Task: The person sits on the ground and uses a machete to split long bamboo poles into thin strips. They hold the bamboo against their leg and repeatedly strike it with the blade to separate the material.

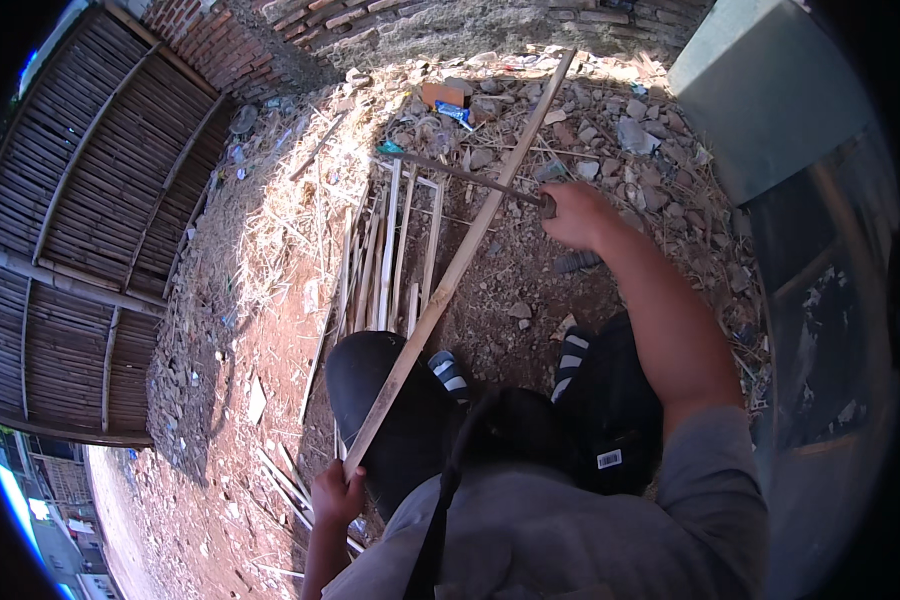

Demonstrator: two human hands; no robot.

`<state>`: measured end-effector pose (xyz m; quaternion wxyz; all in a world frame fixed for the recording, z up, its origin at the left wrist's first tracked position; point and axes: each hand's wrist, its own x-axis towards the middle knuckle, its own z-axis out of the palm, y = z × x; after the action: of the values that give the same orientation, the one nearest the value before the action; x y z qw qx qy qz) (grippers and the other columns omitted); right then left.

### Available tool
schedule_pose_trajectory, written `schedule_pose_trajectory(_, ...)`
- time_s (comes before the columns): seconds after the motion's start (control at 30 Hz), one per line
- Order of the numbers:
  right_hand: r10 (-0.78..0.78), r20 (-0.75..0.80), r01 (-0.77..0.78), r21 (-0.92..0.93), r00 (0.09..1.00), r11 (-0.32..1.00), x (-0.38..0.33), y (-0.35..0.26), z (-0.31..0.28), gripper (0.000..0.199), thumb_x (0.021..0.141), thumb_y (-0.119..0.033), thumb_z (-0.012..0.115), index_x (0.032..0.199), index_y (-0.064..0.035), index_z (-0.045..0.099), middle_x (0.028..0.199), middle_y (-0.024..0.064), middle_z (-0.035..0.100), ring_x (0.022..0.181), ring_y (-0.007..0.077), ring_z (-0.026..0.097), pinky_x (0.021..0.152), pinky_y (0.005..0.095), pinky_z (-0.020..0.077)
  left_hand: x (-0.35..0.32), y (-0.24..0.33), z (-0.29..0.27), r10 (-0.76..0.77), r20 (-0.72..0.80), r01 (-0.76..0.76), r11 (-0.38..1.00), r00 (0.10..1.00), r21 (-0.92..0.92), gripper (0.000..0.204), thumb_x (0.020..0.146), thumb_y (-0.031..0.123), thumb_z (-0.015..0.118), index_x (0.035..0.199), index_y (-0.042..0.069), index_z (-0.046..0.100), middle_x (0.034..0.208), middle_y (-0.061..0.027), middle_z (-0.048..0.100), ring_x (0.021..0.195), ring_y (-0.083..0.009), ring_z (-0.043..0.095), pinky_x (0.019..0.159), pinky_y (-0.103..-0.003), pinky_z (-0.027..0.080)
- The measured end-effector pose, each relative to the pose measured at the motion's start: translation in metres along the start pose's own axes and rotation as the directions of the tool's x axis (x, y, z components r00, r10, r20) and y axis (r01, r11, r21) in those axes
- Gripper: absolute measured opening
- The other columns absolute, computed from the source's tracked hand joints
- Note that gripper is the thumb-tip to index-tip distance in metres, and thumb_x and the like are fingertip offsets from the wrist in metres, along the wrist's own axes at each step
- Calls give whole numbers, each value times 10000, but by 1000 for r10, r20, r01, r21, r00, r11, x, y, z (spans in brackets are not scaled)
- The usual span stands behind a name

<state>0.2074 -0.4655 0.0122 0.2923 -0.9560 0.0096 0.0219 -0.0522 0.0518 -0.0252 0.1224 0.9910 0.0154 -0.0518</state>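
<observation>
A long, narrow wooden strip (450, 290) runs slantwise from my lower left to the far rubble, passing across my left thigh. My left hand (338, 494) is closed round its near end. In my right hand (576, 214), closed round a short handle, is a long, thin, dark-bladed tool (448, 171), which looks like a machete. Its blade points left and crosses the strip near the far part; whether the two touch I cannot tell. Beyond my left knee, several loose wooden strips (386, 260) lie on the ground, partly hidden by the knee.
Stones and broken rubble (660, 190) cover the ground ahead and right, below a brick wall (370, 25). A bamboo-slat panel (80, 200) stands at left, a grey-green panel (770, 110) at right. More strips (295, 495) lie by my left forearm. My sandalled feet (450, 375) are close below.
</observation>
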Motion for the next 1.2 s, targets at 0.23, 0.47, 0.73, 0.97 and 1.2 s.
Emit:
schedule_pose_trajectory(0.23,-183,137,206,-184,974,961,-9,-10,4,270,779,-186,665,1038,-116,697,905,155,696,880,362,689,793,495,549,0,-8,4,58,-23,-60,994,998,-92,446,911,381,676,730,25,479,616,-215,541,622,-473,580,555,-538,413)
schedule_pose_trajectory(0.47,22,-4,-22,-69,1000,997,-5,16,-14,252,780,-162,659,1018,-88,696,901,152,683,883,356,682,778,498,534,-13,-25,-8,46,-53,-45,999,998,24,405,852,334,736,741,51,467,611,-190,539,597,-457,582,532,-529,419)
schedule_pose_trajectory(0.73,-116,184,147,-168,976,975,-12,-16,-8,318,792,-174,667,1093,-74,693,948,151,692,928,349,680,820,490,539,-24,-36,12,41,-140,-32,997,989,69,390,837,349,739,812,54,485,621,-191,562,599,-449,599,541,-521,449)
schedule_pose_trajectory(0.97,64,-45,-67,-62,997,996,-2,34,-14,328,802,-199,678,1105,-73,686,971,155,698,963,352,681,816,484,541,-15,-30,9,87,-165,-61,986,983,154,384,820,363,743,873,54,519,637,-176,583,606,-440,611,558,-537,461)
schedule_pose_trajectory(1.2,-117,20,118,-109,993,987,-9,19,-14,259,787,-190,683,1021,-82,707,867,170,686,884,361,689,761,484,534,-18,-45,16,121,-164,-108,990,979,87,394,811,336,756,943,31,544,644,-187,574,600,-443,601,536,-530,445)
